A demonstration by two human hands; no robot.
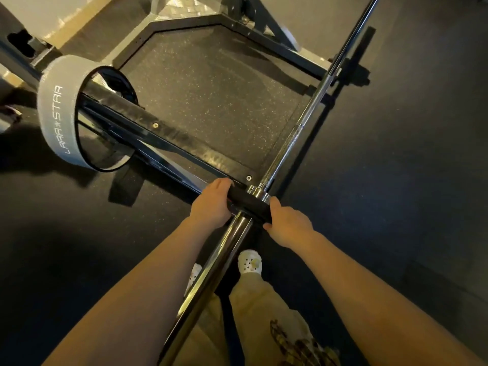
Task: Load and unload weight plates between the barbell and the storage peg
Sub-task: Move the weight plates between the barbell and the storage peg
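On the barbell (211, 273) sleeve, close to its collar, sits one black weight plate (249, 204), seen edge-on. Dark rubber floor (396, 167) lies open to the right of the bar. One grey plate (52, 112) marked LARA STAR hangs at the left on the black rack frame (163, 138). Both forearms reach forward. Left hand (211, 204) and right hand (286, 224) each curl fingers over the black plate's rim, one on each side.

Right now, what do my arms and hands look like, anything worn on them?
Both forearms are bare, no sleeves showing. The left hand and right hand carry no gloves, rings, watch or wrist straps that this view shows.
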